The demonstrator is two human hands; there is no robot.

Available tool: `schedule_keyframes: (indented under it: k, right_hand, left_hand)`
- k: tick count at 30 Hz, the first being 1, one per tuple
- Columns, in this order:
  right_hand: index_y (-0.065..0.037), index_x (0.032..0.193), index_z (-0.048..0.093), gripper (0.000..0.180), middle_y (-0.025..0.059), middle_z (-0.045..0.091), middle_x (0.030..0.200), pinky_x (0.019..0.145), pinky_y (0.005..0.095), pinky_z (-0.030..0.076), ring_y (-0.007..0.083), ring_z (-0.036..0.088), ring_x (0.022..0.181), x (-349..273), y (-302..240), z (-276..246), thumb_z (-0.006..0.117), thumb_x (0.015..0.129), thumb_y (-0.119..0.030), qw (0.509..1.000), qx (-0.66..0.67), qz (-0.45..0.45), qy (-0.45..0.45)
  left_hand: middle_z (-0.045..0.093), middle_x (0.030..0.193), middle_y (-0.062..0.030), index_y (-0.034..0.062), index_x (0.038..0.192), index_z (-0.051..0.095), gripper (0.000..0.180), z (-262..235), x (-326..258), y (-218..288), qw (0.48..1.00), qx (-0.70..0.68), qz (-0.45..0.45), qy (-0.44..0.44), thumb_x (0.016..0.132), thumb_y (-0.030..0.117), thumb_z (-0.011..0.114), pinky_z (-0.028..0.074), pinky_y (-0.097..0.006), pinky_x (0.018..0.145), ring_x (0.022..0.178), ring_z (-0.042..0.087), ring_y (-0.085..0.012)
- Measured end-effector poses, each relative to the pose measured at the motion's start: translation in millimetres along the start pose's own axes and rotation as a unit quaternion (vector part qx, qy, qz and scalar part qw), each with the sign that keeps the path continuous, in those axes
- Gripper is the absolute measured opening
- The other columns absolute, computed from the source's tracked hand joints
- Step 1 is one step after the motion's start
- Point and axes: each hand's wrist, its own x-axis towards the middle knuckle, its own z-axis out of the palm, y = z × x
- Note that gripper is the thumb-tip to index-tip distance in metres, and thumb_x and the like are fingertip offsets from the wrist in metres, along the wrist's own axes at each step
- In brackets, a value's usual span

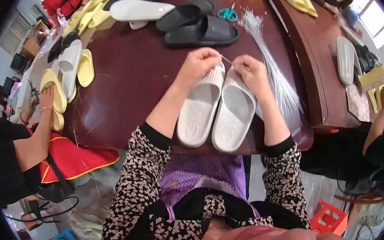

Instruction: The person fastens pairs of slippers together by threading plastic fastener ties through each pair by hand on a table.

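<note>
head view: your left hand (pixel 197 64) pinched shut on thin clear tie (pixel 227 60), resting on strap of left white slide (pixel 199 110). your right hand (pixel 250 69) pinched too, gripping other end of tie, over right white slide (pixel 234 116). 2 slides side by side, touching, at near edge of dark red table (pixel 138 74). bundle of clear ties (pixel 272 67) just beside right hand. 2 black slides (pixel 200 30) and teal scissors (pixel 227 14) beyond.

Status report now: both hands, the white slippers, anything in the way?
Left hand and right hand pinch a thin tie between them, over the white slipper pair. Pair lies side by side at table edge. Bundle of thin ties right beside; nothing blocking.
</note>
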Motion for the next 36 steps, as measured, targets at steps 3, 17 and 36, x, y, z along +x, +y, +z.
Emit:
schedule_keyframes:
  k: [3,17,36]
  right_hand:
    - [-0.001,0.084,0.064,0.005,-0.0016,0.06,0.069,0.058,0.0203,0.044,0.0054,0.053,0.062,1,0,1,0.059,0.082,0.0,1.0,0.012,-0.019,0.001]
    - [-0.002,0.084,0.065,0.007,0.0051,0.062,0.068,0.058,0.0248,0.046,0.0105,0.058,0.062,-5,-9,-1,0.06,0.079,-0.001,0.994,-0.057,-0.097,0.012]
    - [-0.006,0.083,0.063,0.006,0.0071,0.062,0.082,0.08,0.0357,0.04,0.0265,0.051,0.084,-13,-20,0,0.059,0.078,-0.006,0.97,-0.182,-0.163,0.005]
  left_hand:
    - [0.06,0.071,0.0034,0.0056,0.083,0.065,0.003,-5,4,-8,0.999,-0.031,-0.006,-0.022,0.08,0.006,0.065,0.039,-0.016,0.051,0.059,0.051,-0.0011]
    - [0.06,0.073,0.0025,0.0049,0.085,0.064,0.005,-4,-1,-9,0.998,-0.039,0.003,-0.042,0.081,0.007,0.065,0.041,-0.016,0.053,0.061,0.052,-0.0016]
    - [0.06,0.073,0.0023,0.0045,0.084,0.063,0.003,-3,-5,-3,0.996,-0.031,-0.035,-0.072,0.081,0.004,0.062,0.042,-0.017,0.055,0.062,0.052,-0.0029]
